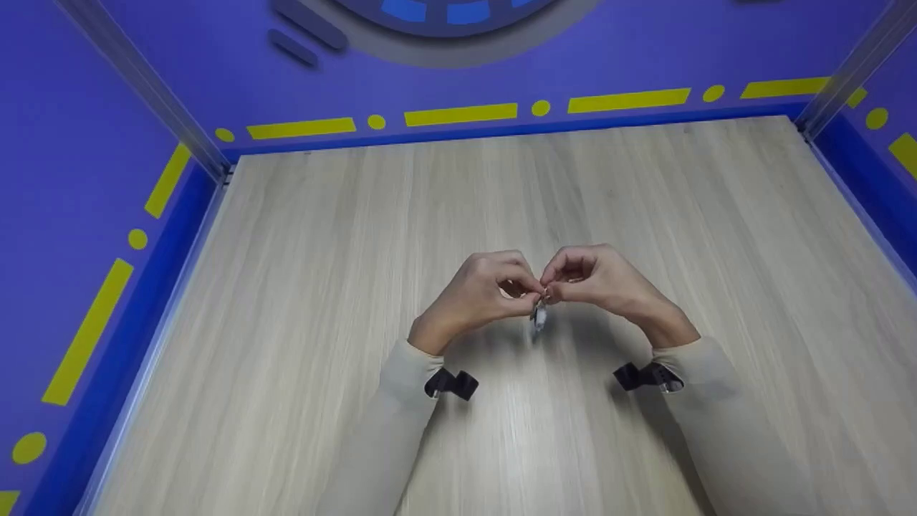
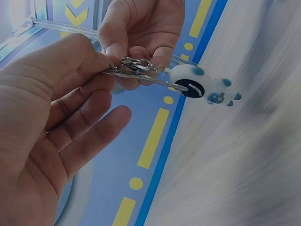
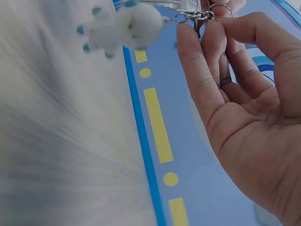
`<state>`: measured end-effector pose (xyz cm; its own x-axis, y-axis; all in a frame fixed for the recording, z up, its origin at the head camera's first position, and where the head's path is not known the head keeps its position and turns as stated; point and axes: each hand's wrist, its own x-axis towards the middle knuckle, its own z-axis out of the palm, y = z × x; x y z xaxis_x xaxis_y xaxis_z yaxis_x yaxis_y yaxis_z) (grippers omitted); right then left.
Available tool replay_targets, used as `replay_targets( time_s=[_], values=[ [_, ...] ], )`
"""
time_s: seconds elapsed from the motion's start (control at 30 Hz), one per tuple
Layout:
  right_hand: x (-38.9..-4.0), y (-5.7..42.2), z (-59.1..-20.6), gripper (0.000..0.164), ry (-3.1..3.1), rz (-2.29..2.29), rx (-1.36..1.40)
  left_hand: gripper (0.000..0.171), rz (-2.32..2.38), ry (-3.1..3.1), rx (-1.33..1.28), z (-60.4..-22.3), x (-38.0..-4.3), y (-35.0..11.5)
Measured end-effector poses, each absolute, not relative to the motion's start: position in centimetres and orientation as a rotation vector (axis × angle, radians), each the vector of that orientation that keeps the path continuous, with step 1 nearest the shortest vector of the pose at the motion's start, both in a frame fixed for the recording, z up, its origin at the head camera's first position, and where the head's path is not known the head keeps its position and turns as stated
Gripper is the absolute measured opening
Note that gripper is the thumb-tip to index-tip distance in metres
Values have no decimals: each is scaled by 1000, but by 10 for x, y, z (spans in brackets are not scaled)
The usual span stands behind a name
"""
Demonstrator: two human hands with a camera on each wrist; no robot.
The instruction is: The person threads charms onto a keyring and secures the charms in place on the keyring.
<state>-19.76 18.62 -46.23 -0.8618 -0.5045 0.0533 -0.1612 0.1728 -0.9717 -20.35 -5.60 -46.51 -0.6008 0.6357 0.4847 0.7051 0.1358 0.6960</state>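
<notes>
In the head view my left hand [image 1: 481,290] and right hand [image 1: 602,281] meet fingertip to fingertip above the table. Between them is a keychain whose white figurine charm [image 2: 188,75] has teal ears and feet and a dark face. A slim silver key [image 2: 157,82] lies alongside the charm, its near end pinched by my left thumb and forefinger. My right thumb and fingers pinch the keychain's small metal chain and clasp [image 3: 200,16]. A split ring [image 3: 225,6] shows at the fingertips in the right wrist view. Fingers partly hide where ring and key meet.
A light wood-grain table [image 1: 322,236] lies beneath both hands. Blue-purple panels [image 1: 215,64] with yellow markings wall it at the back and sides. Black straps [image 1: 453,384] sit around both sleeved wrists.
</notes>
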Motion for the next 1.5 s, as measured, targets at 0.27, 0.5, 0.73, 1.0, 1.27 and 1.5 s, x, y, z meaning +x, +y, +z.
replay_targets(
  time_s=[0.27, 0.5, 0.73, 1.0, 1.27, 1.5],
  values=[
    [-189, 177, -453, 20, 2531, -1586, -945, 5, -1704, -2524, -1008, -466, -203, -53],
    [-189, 177, -451, 20, 2585, -1549, -921, 7, -1929, -2537, -903, -466, -201, -51],
    [-194, 185, -451, 13, 2377, -1636, -769, 6, -1812, -2393, -1154, -468, -202, -54],
    [-192, 184, -450, 9, 2334, -1638, -764, 9, -1695, -2377, -1229, -467, -201, -52],
    [-189, 183, -449, 14, 2379, -1661, -808, 9, -1643, -2336, -1222, -467, -201, -49],
    [-186, 180, -447, 17, 2443, -1636, -829, 9, -1562, -2327, -1205, -467, -200, -46]
  ],
)
